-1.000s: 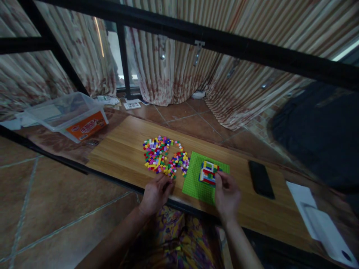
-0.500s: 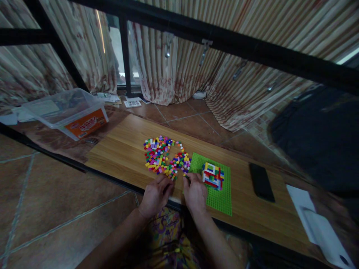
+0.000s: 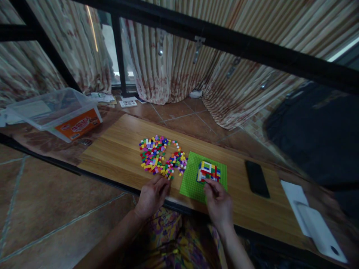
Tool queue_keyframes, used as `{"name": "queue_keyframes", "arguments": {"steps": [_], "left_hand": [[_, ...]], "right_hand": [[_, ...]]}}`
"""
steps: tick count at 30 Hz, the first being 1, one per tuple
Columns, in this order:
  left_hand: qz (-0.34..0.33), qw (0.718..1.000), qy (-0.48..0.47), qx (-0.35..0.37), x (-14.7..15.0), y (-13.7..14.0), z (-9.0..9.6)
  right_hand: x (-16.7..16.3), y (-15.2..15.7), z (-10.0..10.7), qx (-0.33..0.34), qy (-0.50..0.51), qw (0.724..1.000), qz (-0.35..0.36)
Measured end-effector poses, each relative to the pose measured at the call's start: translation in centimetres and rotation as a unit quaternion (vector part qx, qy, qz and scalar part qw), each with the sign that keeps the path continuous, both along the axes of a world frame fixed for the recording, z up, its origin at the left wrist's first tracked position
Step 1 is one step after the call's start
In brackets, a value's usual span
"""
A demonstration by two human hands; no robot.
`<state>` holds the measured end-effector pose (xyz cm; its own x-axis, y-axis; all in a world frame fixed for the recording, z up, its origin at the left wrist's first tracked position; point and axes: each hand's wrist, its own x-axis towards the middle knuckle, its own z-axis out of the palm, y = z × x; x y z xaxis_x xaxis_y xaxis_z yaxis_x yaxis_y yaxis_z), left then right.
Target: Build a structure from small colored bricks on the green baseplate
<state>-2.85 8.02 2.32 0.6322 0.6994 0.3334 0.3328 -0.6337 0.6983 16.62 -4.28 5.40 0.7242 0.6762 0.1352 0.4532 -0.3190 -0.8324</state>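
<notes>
Over the green baseplate [image 3: 192, 188], the right hand [image 3: 219, 201] hides part of the brick build's [image 3: 208, 172] near edge; left of the baseplate, the curled left hand's [image 3: 153, 194] contents are hidden.

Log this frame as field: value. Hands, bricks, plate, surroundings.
left hand: at near edge of loose bricks; grip unclear
right hand: fingertips at near side of brick build; grip unclear
brick build: multicoloured, on green baseplate
green baseplate: on wooden table, right of loose bricks
black phone-like slab: on table, right of baseplate
clear bin: orange label, left of table
</notes>
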Motion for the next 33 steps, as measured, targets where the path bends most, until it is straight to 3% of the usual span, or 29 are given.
{"name": "queue_keyframes", "arguments": {"steps": [7, 16, 24, 33], "left_hand": [[0.008, 1.0, -0.003, 0.007, 0.1, 0.0, 0.0], [0.01, 1.0, -0.006, 0.013, 0.1, -0.1, 0.2], [0.008, 1.0, -0.001, 0.013, 0.1, -0.1, 0.1], [0.008, 1.0, 0.002, 0.004, 0.1, -0.1, 0.2]], "right_hand": [[3.9, -0.3, 0.2, -0.025, -0.077, 0.995, -0.059], [3.5, 1.4, 0.1, -0.078, -0.124, 0.986, -0.084], [3.7, 1.3, -0.2, -0.065, -0.136, 0.986, -0.065], [3.8, 1.2, -0.2, -0.039, -0.085, 0.993, -0.073]]}}
